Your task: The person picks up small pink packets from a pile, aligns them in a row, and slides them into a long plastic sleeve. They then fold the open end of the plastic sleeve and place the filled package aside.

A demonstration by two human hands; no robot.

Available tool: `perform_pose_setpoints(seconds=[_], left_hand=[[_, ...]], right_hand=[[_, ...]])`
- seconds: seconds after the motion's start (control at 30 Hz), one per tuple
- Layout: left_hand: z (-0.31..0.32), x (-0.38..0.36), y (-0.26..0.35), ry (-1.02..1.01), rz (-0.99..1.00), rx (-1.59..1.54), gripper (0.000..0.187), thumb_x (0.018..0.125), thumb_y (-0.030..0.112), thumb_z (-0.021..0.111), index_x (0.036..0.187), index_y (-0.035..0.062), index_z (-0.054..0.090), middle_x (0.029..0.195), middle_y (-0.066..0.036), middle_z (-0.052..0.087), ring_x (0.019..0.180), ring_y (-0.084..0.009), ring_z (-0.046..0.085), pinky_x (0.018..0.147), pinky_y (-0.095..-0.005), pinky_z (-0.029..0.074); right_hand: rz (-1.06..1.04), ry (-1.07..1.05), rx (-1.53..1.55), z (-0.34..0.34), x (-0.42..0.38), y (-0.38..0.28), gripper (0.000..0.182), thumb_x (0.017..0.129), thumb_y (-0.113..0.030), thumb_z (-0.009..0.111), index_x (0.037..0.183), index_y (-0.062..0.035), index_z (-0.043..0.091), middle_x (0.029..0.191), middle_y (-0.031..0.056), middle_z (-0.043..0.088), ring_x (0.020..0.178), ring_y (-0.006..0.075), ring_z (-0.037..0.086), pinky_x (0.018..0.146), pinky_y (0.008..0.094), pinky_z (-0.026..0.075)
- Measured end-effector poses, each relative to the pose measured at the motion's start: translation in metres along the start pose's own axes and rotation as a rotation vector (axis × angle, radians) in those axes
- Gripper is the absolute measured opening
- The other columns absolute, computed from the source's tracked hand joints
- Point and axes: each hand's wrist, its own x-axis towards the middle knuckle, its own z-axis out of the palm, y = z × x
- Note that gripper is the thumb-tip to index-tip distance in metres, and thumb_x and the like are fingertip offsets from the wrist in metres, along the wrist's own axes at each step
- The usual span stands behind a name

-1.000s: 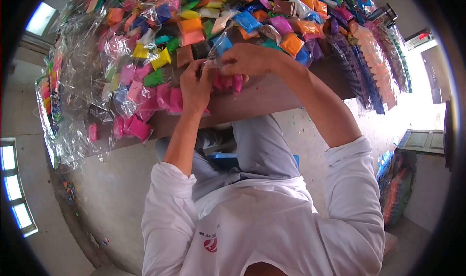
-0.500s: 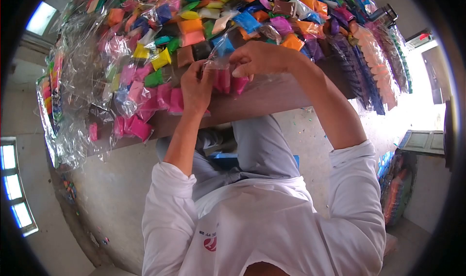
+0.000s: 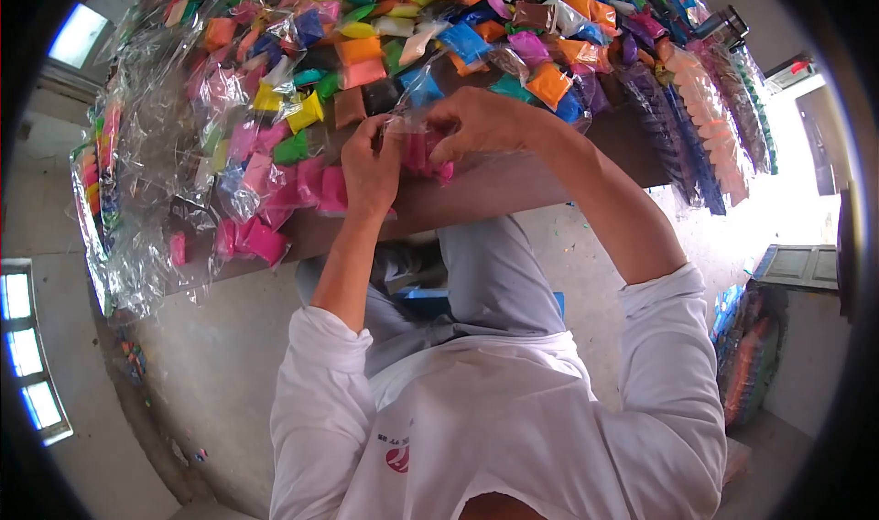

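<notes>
The person's left hand pinches a clear plastic bag of bright-pink packets over the brown tabletop, apparently steadying it beside the right hand, whose fingers curl partly closed (whether they grip anything is hidden). Multicoloured pouches lie beyond.

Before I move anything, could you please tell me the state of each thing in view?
Bag: clear, held up
Left hand: pinching bag
Right hand: fingers bent
Pink packets: bunched between hands
Coloured packets: heaped
Table: partly covered
Sleeves: rolled up
</notes>
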Motion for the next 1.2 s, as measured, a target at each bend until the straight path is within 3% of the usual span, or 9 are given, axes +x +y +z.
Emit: perform_pose_setpoints(seconds=[0.07, 0.2, 0.5, 0.57, 0.7, 0.77, 0.9, 0.97, 1.2], left_hand=[[-0.001, -0.001, 0.001, 0.008, 0.035, 0.016, 0.027, 0.093, 0.023, 0.059, 0.099, -0.0035, 0.063, 0.079, -0.007, 0.064, 0.074, -0.0091, 0.056, 0.068, -0.0253, 0.046], [-0.002, -0.001, 0.004, 0.014, 0.042, 0.005, 0.027, 0.093, 0.023, 0.059, 0.099, -0.0034, 0.063, 0.078, -0.006, 0.064, 0.074, -0.0089, 0.056, 0.068, -0.0251, 0.046], [-0.001, -0.001, -0.002, 0.01, 0.022, 0.003, 0.027, 0.093, 0.022, 0.059, 0.098, -0.0042, 0.063, 0.077, -0.006, 0.063, 0.072, -0.0098, 0.055, 0.067, -0.0262, 0.046], [-0.001, -0.001, -0.006, 0.001, 0.021, -0.037, 0.027, 0.092, 0.022, 0.059, 0.098, -0.0044, 0.063, 0.076, -0.005, 0.063, 0.071, -0.0087, 0.055, 0.067, -0.0251, 0.046], [0.0, 0.004, 0.001, 0.019, 0.004, -0.069, 0.025, 0.092, 0.022, 0.059, 0.091, -0.0028, 0.063, 0.072, -0.001, 0.059, 0.067, -0.0061, 0.051, 0.061, -0.0234, 0.042], [-0.003, 0.012, -0.005, -0.105, -0.132, -0.187, 0.026, 0.092, 0.025, 0.06, 0.083, 0.0003, 0.061, 0.067, 0.004, 0.051, 0.062, -0.0037, 0.044, 0.055, -0.0224, 0.035], [-0.011, 0.021, -0.009, -0.135, -0.167, -0.18, 0.031, 0.092, 0.03, 0.06, 0.078, 0.0024, 0.06, 0.064, 0.006, 0.046, 0.061, -0.0036, 0.039, 0.052, -0.0236, 0.029], [-0.016, 0.017, -0.004, -0.164, -0.15, -0.149, 0.03, 0.091, 0.03, 0.061, 0.08, 0.0023, 0.061, 0.065, 0.006, 0.047, 0.062, -0.0036, 0.041, 0.053, -0.0232, 0.031], [-0.025, 0.019, -0.012, -0.256, -0.098, -0.22, 0.027, 0.09, 0.026, 0.063, 0.093, -0.0001, 0.065, 0.076, 0.003, 0.057, 0.069, -0.0044, 0.048, 0.061, -0.0217, 0.04]], right_hand=[[0.003, 0.045, -0.118, 0.003, 0.004, 0.004, 0.038, 0.07, -0.027, 0.076, 0.096, 0.001, 0.069, 0.077, 0.0098, 0.068, 0.072, 0.0179, 0.065, 0.068, 0.0326, 0.05], [0.04, 0.056, -0.263, 0.0, 0.0, -0.01, 0.039, 0.07, -0.023, 0.076, 0.1, 0.0008, 0.068, 0.083, 0.0092, 0.068, 0.075, 0.0138, 0.063, 0.07, 0.0293, 0.05], [-0.051, 0.273, -0.187, -0.026, -0.018, -0.011, 0.041, 0.075, -0.025, 0.077, 0.104, 0.0016, 0.067, 0.088, 0.0065, 0.069, 0.077, 0.0131, 0.063, 0.071, 0.0282, 0.05], [-0.047, 0.449, -0.127, -0.022, -0.029, -0.025, 0.037, 0.078, -0.023, 0.075, 0.102, 0.003, 0.066, 0.089, 0.0055, 0.068, 0.076, 0.0117, 0.063, 0.07, 0.0265, 0.05], [-0.064, 0.395, 0.061, 0.013, -0.055, -0.036, 0.031, 0.081, -0.021, 0.073, 0.101, 0.002, 0.065, 0.089, 0.0066, 0.068, 0.075, 0.0104, 0.063, 0.069, 0.0258, 0.05], [-0.149, 0.279, -0.218, 0.041, -0.068, -0.047, 0.028, 0.082, -0.018, 0.071, 0.102, 0.0012, 0.063, 0.088, 0.0096, 0.067, 0.075, 0.0142, 0.063, 0.07, 0.0289, 0.051], [-0.255, 0.292, -0.209, 0.075, -0.06, -0.027, 0.03, 0.08, -0.018, 0.072, 0.101, 0.0006, 0.063, 0.085, 0.0129, 0.065, 0.076, 0.022, 0.064, 0.072, 0.0328, 0.051], [-0.252, 0.366, -0.265, 0.079, -0.056, -0.02, 0.03, 0.079, -0.018, 0.072, 0.1, 0.001, 0.063, 0.086, 0.0152, 0.065, 0.079, 0.029, 0.063, 0.074, 0.0361, 0.05], [-0.294, 0.311, -0.309, 0.093, -0.052, -0.011, 0.027, 0.079, -0.016, 0.07, 0.099, 0.0005, 0.063, 0.087, 0.016, 0.065, 0.078, 0.032, 0.062, 0.072, 0.0393, 0.049]])
